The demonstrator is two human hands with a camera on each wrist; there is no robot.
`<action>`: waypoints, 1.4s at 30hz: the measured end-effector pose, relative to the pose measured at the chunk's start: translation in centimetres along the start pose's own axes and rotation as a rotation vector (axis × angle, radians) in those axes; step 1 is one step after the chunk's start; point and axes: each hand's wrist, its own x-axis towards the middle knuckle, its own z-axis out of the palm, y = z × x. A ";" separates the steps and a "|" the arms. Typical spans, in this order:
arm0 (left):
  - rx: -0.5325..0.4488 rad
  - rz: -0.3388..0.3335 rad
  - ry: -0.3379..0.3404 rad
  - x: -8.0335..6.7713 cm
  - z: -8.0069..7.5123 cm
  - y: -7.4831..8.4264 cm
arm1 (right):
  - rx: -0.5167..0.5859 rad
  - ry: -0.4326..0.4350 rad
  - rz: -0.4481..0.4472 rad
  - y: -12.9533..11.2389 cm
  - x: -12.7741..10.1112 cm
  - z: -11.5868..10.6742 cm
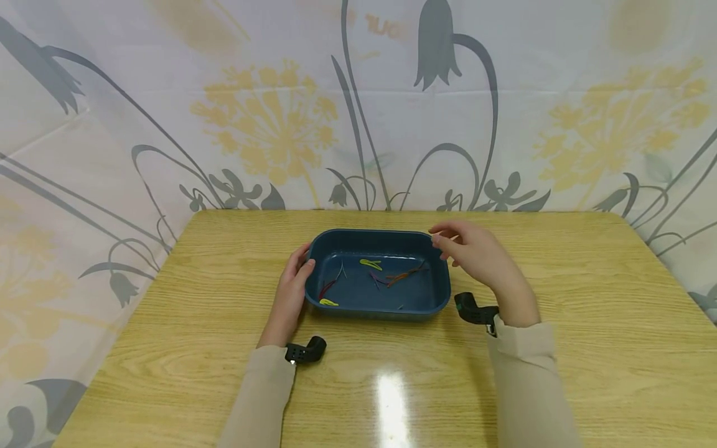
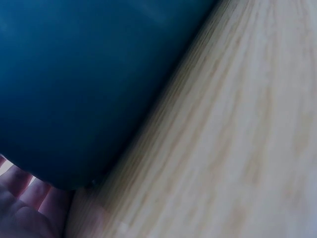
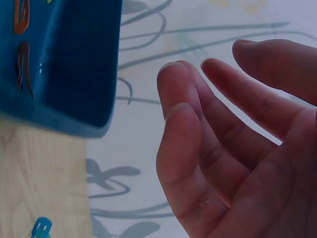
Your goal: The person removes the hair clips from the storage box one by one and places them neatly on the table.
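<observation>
A dark blue rectangular basin (image 1: 381,311) rests on the wooden table with several thin, colourful hair clips scattered on its floor. Among them are a yellow clip (image 1: 371,264), an orange clip (image 1: 396,277) and a dark red clip (image 1: 326,289). My left hand (image 1: 292,289) holds the basin's left side, thumb at the rim and fingers along the outer wall. At the back right corner hovers my right hand (image 1: 470,252), its fingers loosely bent. Nothing lies between those fingers (image 3: 181,144) in the right wrist view.
Around the basin spreads the wooden table (image 1: 588,323), with a floral cloth (image 1: 381,124) behind it. A blue clip (image 3: 41,227) shows at the lower left of the right wrist view, outside the basin. Both wrists carry black cameras.
</observation>
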 end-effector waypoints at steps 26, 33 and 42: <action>-0.010 0.023 0.016 1.5 -0.4 -2.5 | -0.154 -0.274 -0.115 -4.7 1.1 7.9; -0.006 0.007 -0.009 1.4 -0.4 -2.4 | -0.197 -0.314 -0.086 -4.5 1.5 10.0; -0.010 0.004 0.004 1.4 -0.4 -2.3 | -0.154 -0.399 -0.067 -4.5 2.4 11.4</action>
